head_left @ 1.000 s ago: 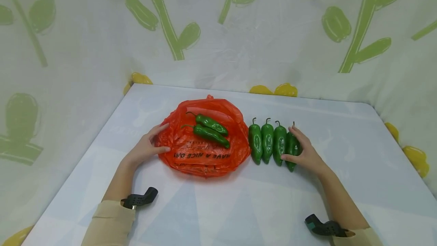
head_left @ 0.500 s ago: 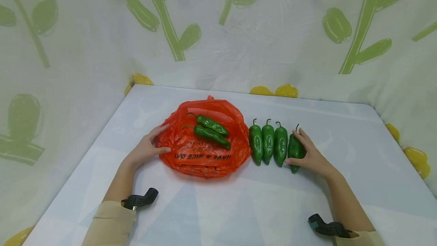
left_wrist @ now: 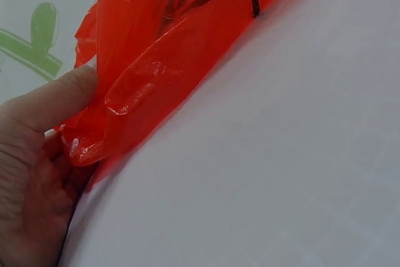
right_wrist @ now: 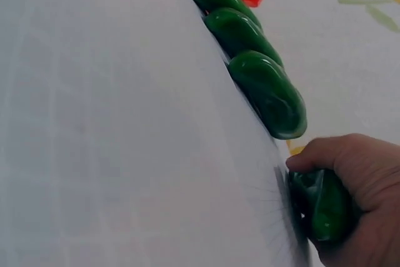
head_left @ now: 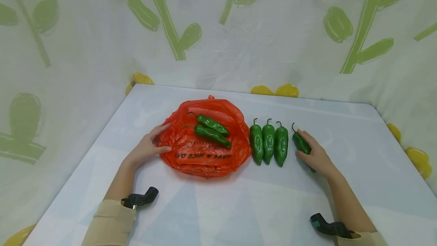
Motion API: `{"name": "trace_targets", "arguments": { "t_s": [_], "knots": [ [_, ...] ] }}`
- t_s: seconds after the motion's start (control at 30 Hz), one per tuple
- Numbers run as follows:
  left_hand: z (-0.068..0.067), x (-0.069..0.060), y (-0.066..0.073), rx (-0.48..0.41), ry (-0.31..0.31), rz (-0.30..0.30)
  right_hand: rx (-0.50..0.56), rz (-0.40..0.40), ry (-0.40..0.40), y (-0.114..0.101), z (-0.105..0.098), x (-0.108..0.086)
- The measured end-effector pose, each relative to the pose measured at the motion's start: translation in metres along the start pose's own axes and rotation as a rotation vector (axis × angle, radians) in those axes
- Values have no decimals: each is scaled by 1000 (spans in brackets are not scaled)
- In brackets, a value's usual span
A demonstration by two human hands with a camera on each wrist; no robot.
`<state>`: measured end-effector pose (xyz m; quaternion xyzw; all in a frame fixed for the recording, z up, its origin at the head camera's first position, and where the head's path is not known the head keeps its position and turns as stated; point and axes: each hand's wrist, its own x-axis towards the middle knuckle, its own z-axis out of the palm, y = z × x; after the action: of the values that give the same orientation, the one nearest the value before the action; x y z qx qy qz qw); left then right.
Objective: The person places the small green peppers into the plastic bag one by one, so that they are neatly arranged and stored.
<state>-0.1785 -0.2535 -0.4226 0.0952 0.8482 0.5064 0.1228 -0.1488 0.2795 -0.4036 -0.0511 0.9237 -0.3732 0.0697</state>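
A red plastic bag with black print lies opened out on the table, and two green chili peppers rest in it. My left hand holds the bag's left edge; in the left wrist view the thumb lies over the red film and the fingers are behind it. To the bag's right, three green peppers lie side by side, stems away from me. My right hand grips another green pepper, apart from that row, with the thumb on its near side.
Everything rests on a pale table with a faint pattern. Behind it hangs a white curtain printed with green leaves and yellow shapes. Black wrist cameras sit on both forearms.
My right hand has drawn the rightmost pepper away from the row, to the right, and its tip now points toward me at a slant. The left hand and the bag stay put.
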Motion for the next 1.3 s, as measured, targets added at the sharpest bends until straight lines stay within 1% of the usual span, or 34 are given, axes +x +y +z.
{"name": "trace_targets", "arguments": {
  "t_s": [0.17,0.37,0.47,0.7,0.93,1.13,1.3],
  "knots": [
    [0,0,0,10,4,-10,-7,12,57,5,5,2],
    [1,0,0,10,3,-8,-27,75,108,4,5,2],
    [1,0,0,15,3,-12,-21,87,125,3,5,1],
    [2,1,0,15,0,-8,14,82,182,-2,6,0],
    [-4,1,1,34,12,-29,76,86,228,-9,9,1],
    [-2,2,-2,17,13,-12,117,48,260,-14,9,-1],
    [0,3,-6,19,14,-9,143,22,262,-18,9,-3]
  ]
}}
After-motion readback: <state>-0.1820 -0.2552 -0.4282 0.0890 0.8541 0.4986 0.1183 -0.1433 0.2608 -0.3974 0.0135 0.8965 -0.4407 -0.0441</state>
